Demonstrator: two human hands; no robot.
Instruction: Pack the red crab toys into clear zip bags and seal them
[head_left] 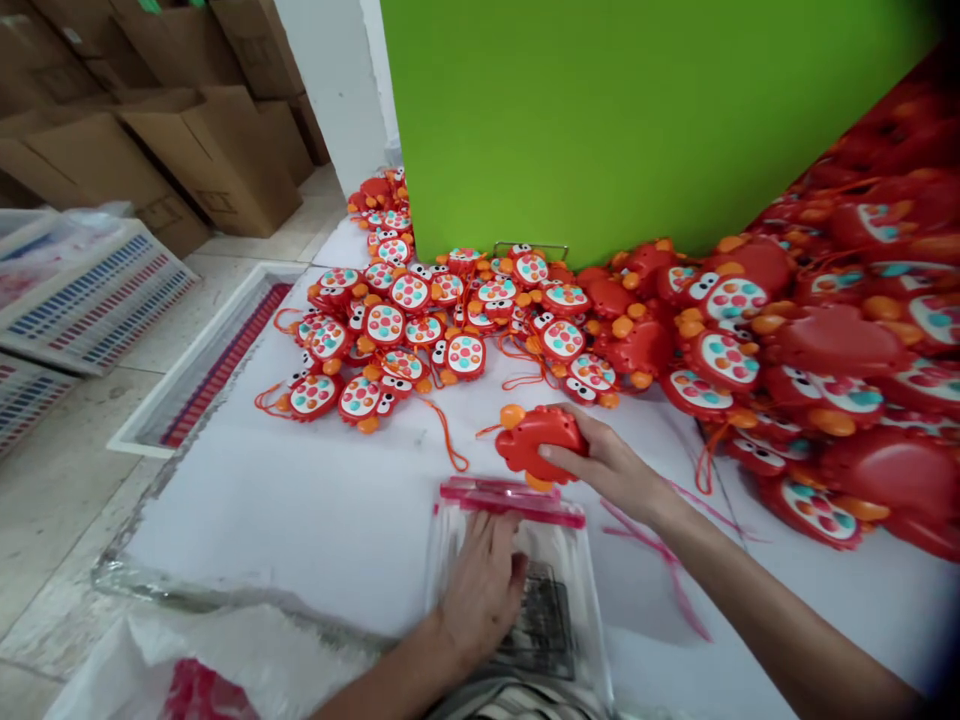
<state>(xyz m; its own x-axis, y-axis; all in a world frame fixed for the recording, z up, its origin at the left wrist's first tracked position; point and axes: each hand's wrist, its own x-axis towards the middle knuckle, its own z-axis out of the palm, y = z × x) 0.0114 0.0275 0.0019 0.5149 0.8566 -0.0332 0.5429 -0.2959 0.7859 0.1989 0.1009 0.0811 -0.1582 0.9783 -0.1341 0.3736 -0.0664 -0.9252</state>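
My right hand [592,455] grips a red crab-shaped toy [536,443], its plain back up, just above the far edge of a clear bag. The clear plastic bag [559,560] has a pink zip edge and dark print, and lies flat on the white table [285,510]. On the bag, near its pink opening, rests my left hand [484,575]; its fingertips are at the pink edge, and whether they pinch the film is hidden. Beyond both hands spread many more red toys [465,353] with white dotted faces, orange feet and cords.
A green panel [600,120] stands behind the toys. A high heap of toys [840,345] fills the right side. To the left are a white crate [142,430], striped baskets [97,290] and cardboard boxes [217,160]. White plastic [127,665] lies at the lower left.
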